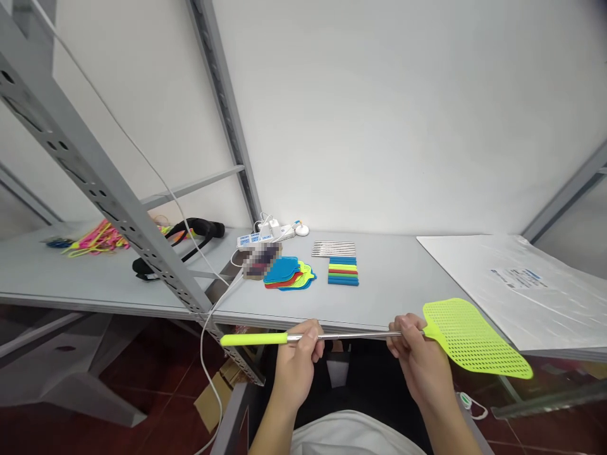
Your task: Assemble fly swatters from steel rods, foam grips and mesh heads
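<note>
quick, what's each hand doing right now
Left hand: closed on the swatter rod.
Right hand: closed on the rod by the yellow head.

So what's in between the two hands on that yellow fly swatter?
Only the swatter's thin metal rod runs between the left hand and the right hand, seen in the head view. The handle and mesh head stick out past them.

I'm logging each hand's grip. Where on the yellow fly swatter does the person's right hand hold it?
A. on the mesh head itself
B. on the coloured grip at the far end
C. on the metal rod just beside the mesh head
C: the right hand pinches the metal rod of the yellow fly swatter right beside its mesh head, while the left hand holds the rod nearer the yellow grip.
</note>
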Action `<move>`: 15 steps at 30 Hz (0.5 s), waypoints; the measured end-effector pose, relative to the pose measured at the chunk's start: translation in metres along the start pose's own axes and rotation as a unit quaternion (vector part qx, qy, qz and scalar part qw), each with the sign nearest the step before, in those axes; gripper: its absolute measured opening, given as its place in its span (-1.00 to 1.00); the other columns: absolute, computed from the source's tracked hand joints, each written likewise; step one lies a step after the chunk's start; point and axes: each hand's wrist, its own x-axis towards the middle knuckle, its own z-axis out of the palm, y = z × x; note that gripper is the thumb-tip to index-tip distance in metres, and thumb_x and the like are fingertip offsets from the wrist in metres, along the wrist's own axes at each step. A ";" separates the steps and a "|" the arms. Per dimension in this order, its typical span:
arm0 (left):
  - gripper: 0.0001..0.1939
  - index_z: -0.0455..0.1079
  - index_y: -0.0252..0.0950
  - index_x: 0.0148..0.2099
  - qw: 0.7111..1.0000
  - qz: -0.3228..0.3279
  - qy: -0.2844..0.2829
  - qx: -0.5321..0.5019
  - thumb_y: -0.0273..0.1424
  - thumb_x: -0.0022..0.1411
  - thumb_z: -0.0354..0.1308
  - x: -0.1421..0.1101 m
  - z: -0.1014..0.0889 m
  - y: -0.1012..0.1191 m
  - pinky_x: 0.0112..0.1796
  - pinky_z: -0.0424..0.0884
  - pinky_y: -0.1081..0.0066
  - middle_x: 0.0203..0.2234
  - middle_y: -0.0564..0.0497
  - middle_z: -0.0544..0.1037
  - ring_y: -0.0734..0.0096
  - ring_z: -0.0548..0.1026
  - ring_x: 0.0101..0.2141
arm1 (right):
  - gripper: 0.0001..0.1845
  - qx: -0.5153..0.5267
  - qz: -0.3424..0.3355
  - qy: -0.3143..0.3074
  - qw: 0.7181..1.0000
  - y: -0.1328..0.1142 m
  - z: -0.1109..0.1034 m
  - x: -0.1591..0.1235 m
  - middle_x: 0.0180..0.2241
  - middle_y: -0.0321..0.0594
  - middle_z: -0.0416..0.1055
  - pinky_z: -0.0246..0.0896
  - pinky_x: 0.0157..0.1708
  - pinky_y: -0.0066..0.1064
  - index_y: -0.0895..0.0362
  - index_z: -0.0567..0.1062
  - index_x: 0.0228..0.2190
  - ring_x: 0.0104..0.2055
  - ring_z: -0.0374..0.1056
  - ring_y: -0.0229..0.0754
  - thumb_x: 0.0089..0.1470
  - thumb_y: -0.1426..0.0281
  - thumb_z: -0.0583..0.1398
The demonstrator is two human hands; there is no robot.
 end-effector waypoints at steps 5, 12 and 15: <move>-0.57 0.13 -0.26 -0.55 1.000 0.012 -0.001 0.009 -0.22 0.36 -0.08 -0.004 0.007 -0.004 -0.46 0.06 0.40 -0.61 0.11 0.15 0.46 0.12 -0.53 | -0.57 0.043 0.048 -0.021 0.998 0.014 0.018 -0.010 -0.63 -0.48 -0.07 -0.06 -0.59 -0.46 0.08 0.19 -0.58 -0.60 -0.16 -0.36 0.16 0.14 0.20; -0.55 0.14 -0.26 -0.56 0.994 -0.051 -0.093 0.006 -0.19 0.37 -0.06 -0.011 0.034 -0.018 -0.48 0.10 0.44 -0.65 0.11 0.19 0.48 0.18 -0.56 | -0.54 -0.062 0.041 -0.127 0.989 0.034 0.032 -0.027 -0.66 -0.41 0.10 -0.03 -0.56 -0.45 0.10 0.25 -0.61 -0.58 0.04 -0.34 0.22 0.12 0.12; -0.55 0.17 -0.27 -0.56 0.993 -0.064 -0.101 0.002 -0.18 0.35 -0.04 -0.010 0.034 -0.021 -0.49 0.09 0.44 -0.65 0.10 0.20 0.48 0.17 -0.56 | -0.53 -0.114 0.031 -0.130 0.984 0.031 0.031 -0.024 -0.66 -0.38 0.15 -0.03 -0.55 -0.44 0.10 0.26 -0.63 -0.57 0.06 -0.32 0.21 0.11 0.13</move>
